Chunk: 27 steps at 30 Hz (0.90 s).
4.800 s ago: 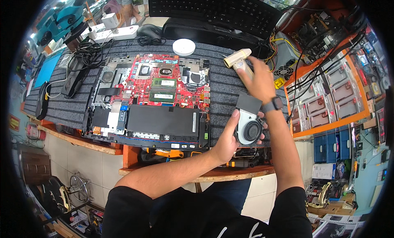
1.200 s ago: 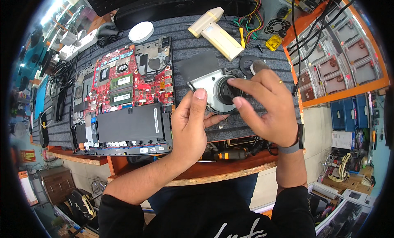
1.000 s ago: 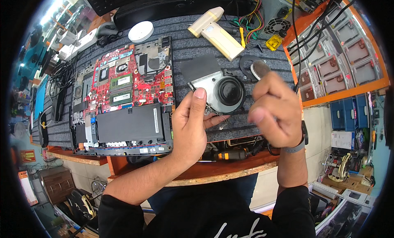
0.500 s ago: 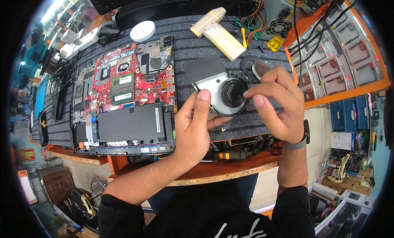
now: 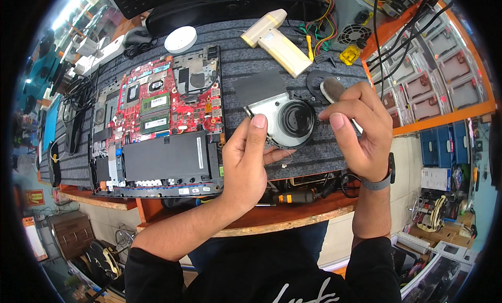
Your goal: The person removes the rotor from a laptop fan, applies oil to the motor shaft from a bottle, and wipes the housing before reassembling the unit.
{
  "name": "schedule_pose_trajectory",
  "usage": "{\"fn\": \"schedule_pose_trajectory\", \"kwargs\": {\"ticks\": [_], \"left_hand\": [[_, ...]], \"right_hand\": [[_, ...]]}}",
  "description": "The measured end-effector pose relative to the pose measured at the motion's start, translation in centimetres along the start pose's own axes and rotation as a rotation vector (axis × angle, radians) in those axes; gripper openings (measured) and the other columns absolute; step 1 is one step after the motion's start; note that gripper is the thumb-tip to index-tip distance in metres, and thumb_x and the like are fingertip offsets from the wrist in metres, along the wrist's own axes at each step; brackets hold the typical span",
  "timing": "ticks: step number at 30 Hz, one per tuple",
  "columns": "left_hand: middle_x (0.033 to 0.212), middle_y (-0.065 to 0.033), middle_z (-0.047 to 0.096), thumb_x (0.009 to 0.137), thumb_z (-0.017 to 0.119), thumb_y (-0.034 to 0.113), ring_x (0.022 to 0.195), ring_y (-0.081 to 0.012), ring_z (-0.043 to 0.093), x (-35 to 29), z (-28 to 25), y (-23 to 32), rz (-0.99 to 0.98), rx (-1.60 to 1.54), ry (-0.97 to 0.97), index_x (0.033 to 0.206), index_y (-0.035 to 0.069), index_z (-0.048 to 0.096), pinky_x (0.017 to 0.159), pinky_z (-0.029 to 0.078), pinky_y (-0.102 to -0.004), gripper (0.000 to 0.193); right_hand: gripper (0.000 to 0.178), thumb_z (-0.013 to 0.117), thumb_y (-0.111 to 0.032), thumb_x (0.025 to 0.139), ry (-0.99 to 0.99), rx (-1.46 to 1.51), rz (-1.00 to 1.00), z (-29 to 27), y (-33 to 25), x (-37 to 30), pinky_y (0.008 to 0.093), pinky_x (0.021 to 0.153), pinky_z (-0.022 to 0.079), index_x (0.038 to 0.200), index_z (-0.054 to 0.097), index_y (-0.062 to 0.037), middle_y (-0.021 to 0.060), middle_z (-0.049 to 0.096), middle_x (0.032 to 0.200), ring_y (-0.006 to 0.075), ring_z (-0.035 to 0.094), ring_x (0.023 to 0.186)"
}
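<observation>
My left hand point(image 5: 247, 159) grips a silver laptop cooling fan point(image 5: 276, 120) by its left edge, thumb on top and fingers underneath. The fan's round black rotor point(image 5: 298, 120) faces up, and a thin dark grey sheet point(image 5: 259, 87) extends from its far side. In my right hand point(image 5: 366, 133), closed with a bent index finger, is a brush point(image 5: 332, 89) with grey-brown bristles pointing away from me. Part of its pale handle shows below the fingers. The right fingertips are just right of the rotor, apart from it. Beyond the fan lies a dark ring-shaped plate point(image 5: 315, 83).
An opened laptop base with a red circuit board point(image 5: 183, 112) and black battery point(image 5: 162, 158) lies left on the ribbed grey mat point(image 5: 225, 39). Farther back are a white round disc point(image 5: 181, 39), a cream handheld blower point(image 5: 285, 52) and a mouse point(image 5: 137, 36). A screwdriver point(image 5: 295, 197) rests below the mat's edge.
My right hand has shifted slightly to the right, away from the rotor, and more of the brush handle shows. The left hand and the fan have hardly moved.
</observation>
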<state>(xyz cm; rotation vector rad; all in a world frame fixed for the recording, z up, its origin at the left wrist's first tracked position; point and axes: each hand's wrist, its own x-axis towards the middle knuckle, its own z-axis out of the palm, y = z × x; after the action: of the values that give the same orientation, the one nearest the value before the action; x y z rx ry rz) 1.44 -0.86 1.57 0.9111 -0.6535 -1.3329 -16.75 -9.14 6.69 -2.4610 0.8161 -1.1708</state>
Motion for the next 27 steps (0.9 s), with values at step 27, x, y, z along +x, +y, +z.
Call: {"fn": "schedule_pose_trajectory", "kwargs": {"ticks": [27], "left_hand": [[0.117, -0.0156, 0.067, 0.107, 0.043, 0.037, 0.102, -0.0269, 0.071, 0.0, -0.2, 0.0, -0.022, -0.021, -0.004, 0.126, 0.0, 0.055, 0.085, 0.062, -0.0432, 0.043]], "right_hand": [[0.008, 0.064, -0.01, 0.086, -0.056, 0.05, -0.007, 0.0, 0.0, 0.2, 0.0343, 0.065, 0.038, 0.083, 0.067, -0.0025, 0.0076, 0.053, 0.077, 0.0233, 0.052, 0.07]]}}
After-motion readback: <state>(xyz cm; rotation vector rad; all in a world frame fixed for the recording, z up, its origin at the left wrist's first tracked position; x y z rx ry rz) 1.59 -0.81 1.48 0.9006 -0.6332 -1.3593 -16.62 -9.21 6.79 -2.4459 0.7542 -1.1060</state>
